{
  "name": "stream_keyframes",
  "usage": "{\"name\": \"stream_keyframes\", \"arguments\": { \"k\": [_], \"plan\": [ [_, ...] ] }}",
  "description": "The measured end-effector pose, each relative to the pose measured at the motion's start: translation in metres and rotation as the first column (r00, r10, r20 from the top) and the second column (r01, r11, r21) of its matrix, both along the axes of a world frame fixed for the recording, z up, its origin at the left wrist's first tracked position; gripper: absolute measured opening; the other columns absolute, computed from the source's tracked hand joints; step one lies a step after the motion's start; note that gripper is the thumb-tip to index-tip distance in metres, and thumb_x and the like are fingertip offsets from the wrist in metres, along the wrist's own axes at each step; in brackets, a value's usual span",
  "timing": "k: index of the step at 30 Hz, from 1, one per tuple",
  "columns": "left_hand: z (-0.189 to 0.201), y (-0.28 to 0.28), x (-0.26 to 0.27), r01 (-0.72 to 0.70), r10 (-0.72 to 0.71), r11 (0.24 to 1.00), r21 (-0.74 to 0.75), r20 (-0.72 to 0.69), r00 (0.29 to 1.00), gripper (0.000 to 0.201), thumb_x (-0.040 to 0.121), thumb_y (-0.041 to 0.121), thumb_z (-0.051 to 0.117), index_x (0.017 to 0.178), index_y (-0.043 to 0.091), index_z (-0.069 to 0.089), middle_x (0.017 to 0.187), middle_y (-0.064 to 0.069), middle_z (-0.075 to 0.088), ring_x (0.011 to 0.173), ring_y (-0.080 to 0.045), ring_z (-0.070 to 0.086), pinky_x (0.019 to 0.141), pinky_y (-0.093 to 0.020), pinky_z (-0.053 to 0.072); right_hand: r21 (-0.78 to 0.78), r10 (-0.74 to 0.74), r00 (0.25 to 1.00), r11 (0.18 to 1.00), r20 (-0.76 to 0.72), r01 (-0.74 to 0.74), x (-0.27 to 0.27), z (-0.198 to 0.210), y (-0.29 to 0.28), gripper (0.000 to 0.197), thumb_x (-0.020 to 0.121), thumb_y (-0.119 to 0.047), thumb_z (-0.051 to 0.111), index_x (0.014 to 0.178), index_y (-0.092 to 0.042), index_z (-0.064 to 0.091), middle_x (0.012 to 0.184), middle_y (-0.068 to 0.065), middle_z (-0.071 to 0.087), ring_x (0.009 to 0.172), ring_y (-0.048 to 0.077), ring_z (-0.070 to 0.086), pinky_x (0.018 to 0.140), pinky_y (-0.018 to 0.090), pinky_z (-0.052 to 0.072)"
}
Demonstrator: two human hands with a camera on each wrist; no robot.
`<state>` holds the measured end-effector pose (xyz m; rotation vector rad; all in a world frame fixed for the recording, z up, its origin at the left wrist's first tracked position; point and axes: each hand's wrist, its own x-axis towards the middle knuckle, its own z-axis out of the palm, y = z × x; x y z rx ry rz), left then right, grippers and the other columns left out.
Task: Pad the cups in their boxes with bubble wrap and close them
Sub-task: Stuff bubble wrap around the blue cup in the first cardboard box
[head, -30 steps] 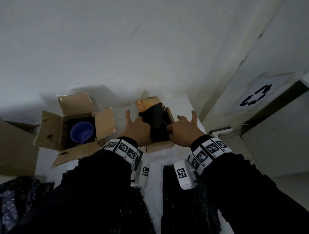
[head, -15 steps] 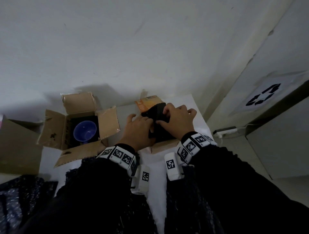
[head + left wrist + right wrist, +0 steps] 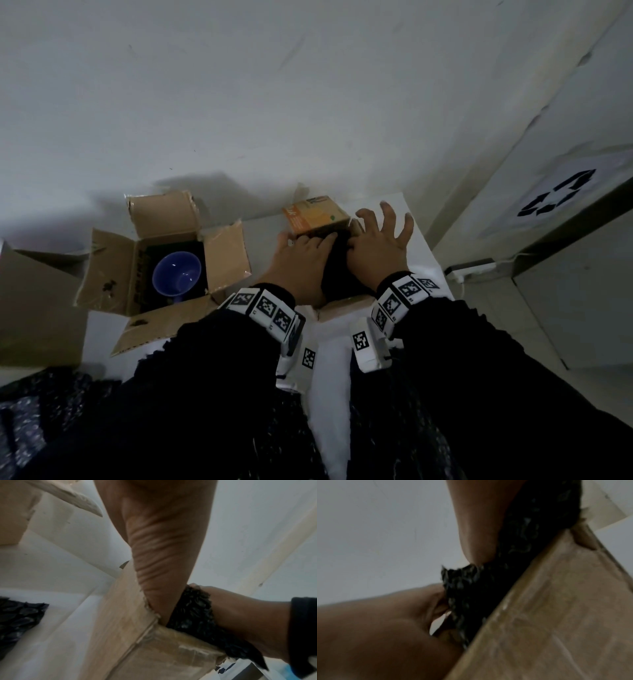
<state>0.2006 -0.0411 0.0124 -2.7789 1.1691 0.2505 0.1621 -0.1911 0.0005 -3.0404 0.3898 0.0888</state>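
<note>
On the white table [image 3: 416, 219], seen from the head camera, 2 cardboard boxes sit against the wall. At the right, the small box [image 3: 346, 303] has an orange printed flap [image 3: 317, 215] standing up at its far side, and a wad of black bubble wrap [image 3: 337, 270] fills its opening. Both hands press on that wad: the left hand [image 3: 298, 263] lies flat with fingers extended toward the flap, and the right hand [image 3: 378, 248] has its fingers spread and raised, its palm on the wrap. At the left, the open box [image 3: 113, 270] has all 4 flaps folded out and holds a blue cup [image 3: 176, 272] upright on dark padding. More black bubble wrap sheets [image 3: 383, 411] lie at the near table edge under the dark sleeves.

From the left wrist camera, the left hand's palm edge [image 3: 159, 547] goes down inside the small box's [image 3: 137, 649] corner, the glossy, bumpy black wrap [image 3: 192, 615] pinned between it and the right hand [image 3: 243, 622].

From the right wrist camera, blurred, the wrap [image 3: 488, 588] bulges over the box wall [image 3: 556, 615], with the left hand's fingers [image 3: 385, 622] pushing its end; neither hand visibly curls around it.
</note>
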Motion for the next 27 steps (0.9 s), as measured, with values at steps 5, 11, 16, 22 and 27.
{"name": "stream_keyframes", "arguments": {
  "k": [5, 11, 16, 22, 27],
  "plan": [
    [0.001, -0.004, 0.007, -0.029, 0.032, 0.998, 0.053, -0.041, 0.999, 0.081, 0.07, 0.06, 0.064, 0.139, 0.026, 0.038, 0.135, 0.003, 0.05, 0.127, -0.022, 0.042, 0.111, -0.058, 0.013, 0.283, 0.024, 0.973, 0.958, -0.23, 0.043, 0.002, 0.023, -0.014, 0.052, 0.091, -0.053, 0.043, 0.139, -0.034, 0.044, 0.158, -0.008, 0.018, 0.147, 0.026, -0.003, 0.114, 0.06, -0.009],
    [0.008, -0.007, 0.012, -0.063, 0.065, 0.998, 0.017, -0.216, 0.974, 0.077, 0.066, 0.054, 0.068, 0.135, 0.031, 0.041, 0.131, 0.003, 0.053, 0.13, -0.023, 0.04, 0.111, -0.068, -0.003, 0.164, 0.143, 0.962, 0.981, -0.232, -0.106, -0.024, 0.037, -0.031, 0.08, 0.071, -0.055, 0.072, 0.141, -0.046, 0.033, 0.158, 0.0, 0.01, 0.145, 0.034, 0.001, 0.112, 0.063, 0.003],
    [0.029, -0.003, 0.013, -0.293, 0.232, 0.956, -0.037, -0.519, 0.823, 0.082, 0.071, 0.073, 0.045, 0.145, 0.042, 0.031, 0.141, 0.001, 0.051, 0.138, -0.026, 0.037, 0.108, -0.066, -0.018, 0.166, 0.098, 0.993, 0.98, 0.07, -0.109, -0.031, 0.034, -0.025, 0.044, 0.071, -0.042, 0.071, 0.113, -0.042, 0.06, 0.134, -0.005, 0.043, 0.127, 0.03, 0.031, 0.102, 0.048, 0.024],
    [0.01, -0.015, -0.014, -0.269, 0.257, 0.963, -0.036, -0.188, 0.948, 0.078, 0.069, 0.079, 0.049, 0.133, 0.034, 0.041, 0.124, 0.002, 0.057, 0.123, -0.027, 0.048, 0.105, -0.075, -0.005, 0.155, 0.274, 0.961, 0.951, -0.031, -0.266, -0.056, 0.043, -0.029, 0.05, 0.067, -0.061, 0.026, 0.077, -0.035, 0.068, 0.075, -0.012, 0.06, 0.106, 0.015, 0.04, 0.098, 0.047, 0.019],
    [0.011, -0.02, -0.016, -0.274, 0.269, 0.961, -0.027, -0.124, 0.955, 0.082, 0.065, 0.081, 0.048, 0.129, 0.03, 0.041, 0.118, 0.002, 0.058, 0.12, -0.026, 0.05, 0.101, -0.079, -0.01, 0.019, 0.368, 0.927, 0.93, -0.07, -0.368, -0.068, 0.035, -0.029, 0.051, 0.083, -0.055, 0.021, 0.079, -0.033, 0.066, 0.079, -0.01, 0.066, 0.125, 0.017, 0.036, 0.112, 0.056, -0.008]
  ]
}}
